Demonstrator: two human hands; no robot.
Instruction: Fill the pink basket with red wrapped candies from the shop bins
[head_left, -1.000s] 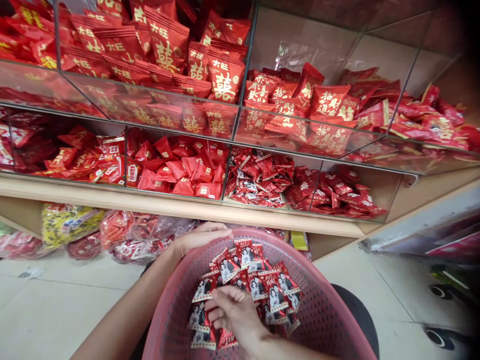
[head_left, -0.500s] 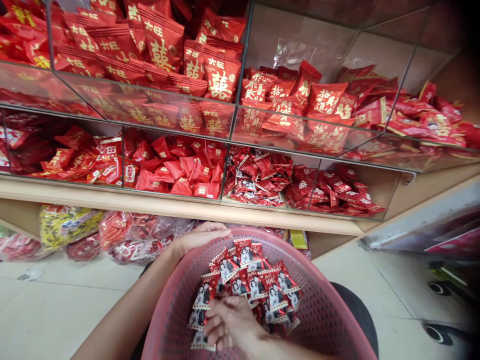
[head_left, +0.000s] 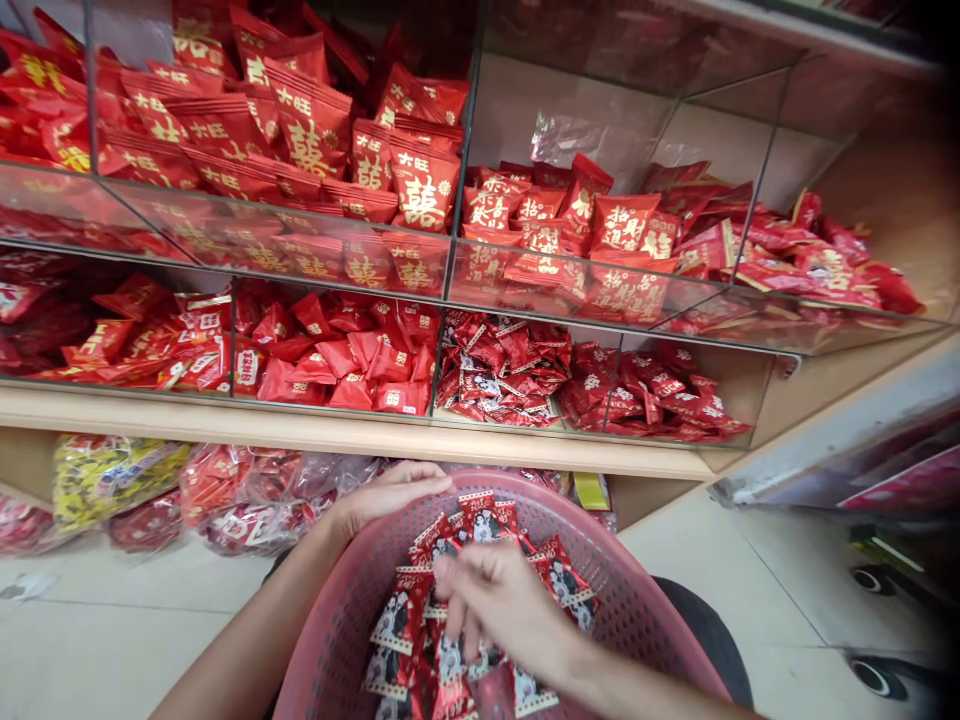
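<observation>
A pink perforated plastic basket stands below the shelf edge, tilted toward me. My left hand grips its far left rim, fingers lying along the edge. Inside are several small red candy packets with black-and-white figures printed on them. Over the middle of these packets is my right hand, palm down, its thumb and fingers curled together. Whatever it may hold is hidden beneath the fingers. Below that hand, a blurred red packet shows near the bottom of the view.
A wooden shelf with clear-walled compartments spans the view, filled with red packets. Similar figure-printed packets lie in a lower compartment. Bagged sweets sit under the shelf. A dark round seat shows right of the basket.
My right hand has moved up and right over the packets, which have shifted and spread toward the basket's near side. My left hand stays on the rim. The view has tilted slightly upward.
</observation>
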